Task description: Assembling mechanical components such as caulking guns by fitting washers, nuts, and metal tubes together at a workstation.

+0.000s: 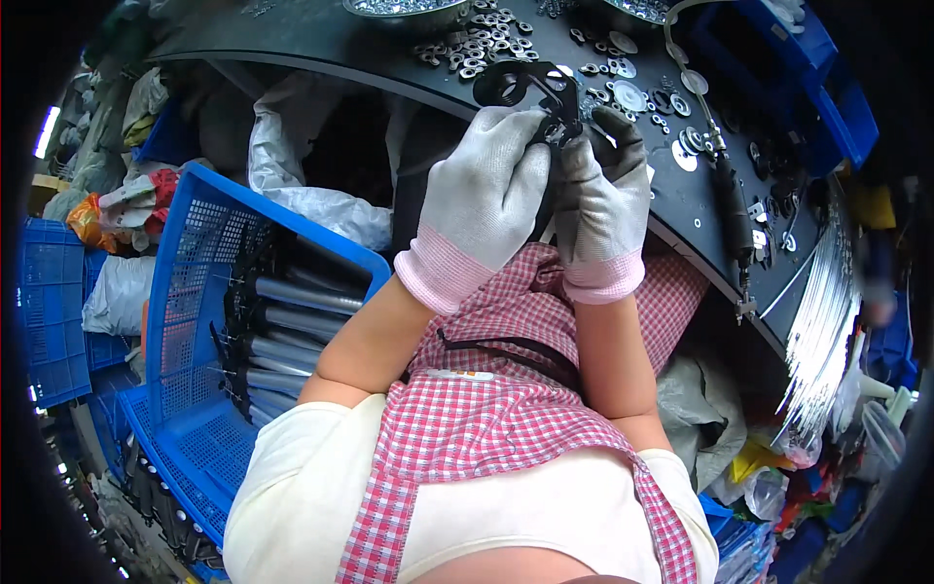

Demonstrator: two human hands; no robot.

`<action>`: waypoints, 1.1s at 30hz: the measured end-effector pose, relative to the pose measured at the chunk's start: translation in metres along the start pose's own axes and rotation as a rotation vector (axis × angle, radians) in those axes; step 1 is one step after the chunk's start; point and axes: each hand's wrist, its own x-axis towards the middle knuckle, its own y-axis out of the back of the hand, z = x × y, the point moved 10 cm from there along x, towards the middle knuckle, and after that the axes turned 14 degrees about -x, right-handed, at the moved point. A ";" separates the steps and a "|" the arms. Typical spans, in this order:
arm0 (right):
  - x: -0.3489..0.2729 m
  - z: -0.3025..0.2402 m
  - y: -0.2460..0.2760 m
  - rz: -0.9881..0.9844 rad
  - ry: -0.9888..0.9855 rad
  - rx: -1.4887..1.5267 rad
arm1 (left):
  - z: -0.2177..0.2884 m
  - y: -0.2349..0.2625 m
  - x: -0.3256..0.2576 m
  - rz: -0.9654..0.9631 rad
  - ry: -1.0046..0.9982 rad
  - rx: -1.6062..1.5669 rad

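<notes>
1 black bracket is gripped by the left hand and right hand at the bench's near edge.
Hand fitting or adjusting seems in hand; the next move likely calls for a steady left hold while the right works. Both hands' fingers pinch the bracket, contacts partly hidden. Its ring end points left along the bench edge; the long axis slants rightward, toward the wearer.
</notes>
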 end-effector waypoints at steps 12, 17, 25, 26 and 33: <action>0.001 -0.003 0.005 -0.147 -0.116 -0.189 | 0.013 -0.011 0.010 -0.086 -0.100 0.195; -0.013 -0.038 0.024 -0.244 0.049 -0.496 | -0.021 -0.032 0.001 -0.182 0.179 -0.043; 0.065 -0.179 0.298 0.295 0.124 -2.134 | -0.065 -0.019 -0.006 -0.123 0.495 -0.225; 0.076 -0.165 0.295 0.114 0.163 -2.170 | -0.066 -0.019 -0.005 -0.115 0.459 -0.236; 0.106 -0.123 0.270 -0.403 0.548 -2.250 | -0.065 -0.017 -0.006 -0.170 0.278 -0.171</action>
